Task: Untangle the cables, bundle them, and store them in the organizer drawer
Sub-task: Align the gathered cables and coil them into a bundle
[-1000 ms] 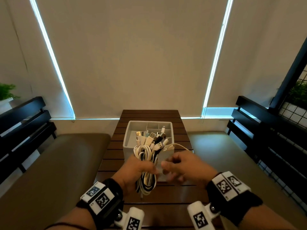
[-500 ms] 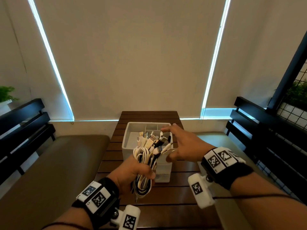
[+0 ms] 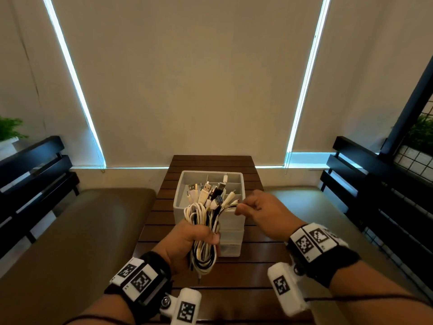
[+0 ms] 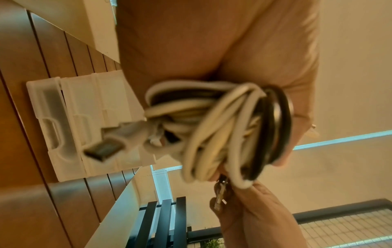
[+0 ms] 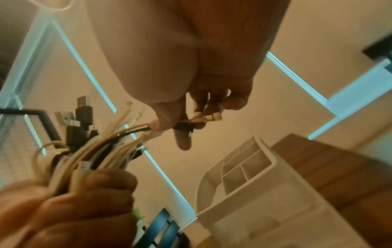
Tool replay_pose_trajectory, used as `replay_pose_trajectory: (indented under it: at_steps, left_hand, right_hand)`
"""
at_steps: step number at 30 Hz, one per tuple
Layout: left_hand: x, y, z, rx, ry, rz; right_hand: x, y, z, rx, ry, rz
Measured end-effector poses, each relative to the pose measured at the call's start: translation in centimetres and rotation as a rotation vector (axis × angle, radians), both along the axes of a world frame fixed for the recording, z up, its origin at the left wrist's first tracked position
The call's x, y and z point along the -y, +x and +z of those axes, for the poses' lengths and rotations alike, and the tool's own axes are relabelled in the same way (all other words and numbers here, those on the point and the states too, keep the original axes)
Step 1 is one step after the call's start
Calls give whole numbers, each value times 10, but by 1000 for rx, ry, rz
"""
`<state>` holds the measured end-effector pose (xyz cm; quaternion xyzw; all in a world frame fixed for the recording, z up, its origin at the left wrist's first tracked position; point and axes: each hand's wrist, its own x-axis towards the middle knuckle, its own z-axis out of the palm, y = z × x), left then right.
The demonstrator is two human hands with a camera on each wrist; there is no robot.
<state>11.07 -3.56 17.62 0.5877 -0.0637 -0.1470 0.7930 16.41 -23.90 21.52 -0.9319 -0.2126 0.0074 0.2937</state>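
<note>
My left hand [image 3: 194, 238] grips a folded bundle of white and black cables [image 3: 205, 245] upright above the table, plugs fanned out at the top and loops hanging below the fist. The left wrist view shows those loops [image 4: 222, 130] held in the palm. My right hand [image 3: 255, 207] pinches the ends of a white and a black cable [image 5: 135, 129] that stick out from the bundle's right side. Behind the bundle stands the white organizer [image 3: 235, 231], its top tray divided into compartments and its drawers below closed.
The organizer sits on a narrow dark slatted wooden table [image 3: 257, 266]. Cushioned benches [image 3: 70, 231] with black slatted backs flank it on both sides. A wall with drawn blinds stands behind. Green plants [image 3: 9, 129] sit at the far left and far right.
My right hand reached over the organizer's top tray, then pulled back toward the bundle and now pinches cable ends at its right side. The left hand kept its grip on the bundle.
</note>
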Motion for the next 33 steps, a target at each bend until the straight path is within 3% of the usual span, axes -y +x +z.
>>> replay_pose_trajectory:
  at_steps: [4, 6, 9, 14, 29, 33]
  left_hand:
    - [5, -1, 1, 11, 12, -14]
    - [10, -4, 4, 34, 52, -33]
    - [13, -4, 5, 64, 107, -55]
    - [9, -5, 4, 30, 42, -82]
    - [10, -6, 5, 35, 104, -60]
    - [10, -5, 7, 56, 68, -55]
  right_hand:
    - [-9, -15, -15, -393, 464, -34]
    - [-16, -21, -18, -448, 599, -35]
    - [-17, -21, -12, -411, 542, -20]
    - [-7, -18, 2, -544, 504, 124]
    - [-15, -21, 6, -212, 205, 31]
    - [-18, -23, 2, -242, 325, 31]
